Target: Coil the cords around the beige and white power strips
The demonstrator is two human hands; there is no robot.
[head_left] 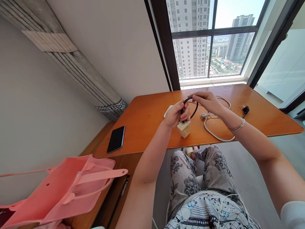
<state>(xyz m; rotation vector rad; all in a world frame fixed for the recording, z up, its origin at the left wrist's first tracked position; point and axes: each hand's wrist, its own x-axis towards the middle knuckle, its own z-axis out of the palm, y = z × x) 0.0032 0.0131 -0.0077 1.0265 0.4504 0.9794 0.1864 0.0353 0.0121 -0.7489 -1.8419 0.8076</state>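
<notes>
My left hand (175, 114) is closed around a bent loop of black power cord (195, 110). Just below its fingers, the cord meets a cream-coloured block (184, 129), probably a socket end or adapter, over the table's front edge. My right hand (207, 101) pinches the top of the same loop between thumb and fingers. Right of the hands, a black plug (246, 110) lies on the tabletop. Beneath my right forearm is a white cable (215, 136) with a pale plug (204, 115). A white object (167, 110) is mostly hidden behind my left hand.
The orange-brown wooden table (147, 127) stands against a window (212, 35). On its left lies a dark-screened phone or tablet (116, 139). A pink bag (71, 187) rests at the lower left. A gathered curtain (88, 79) hangs beside the wall.
</notes>
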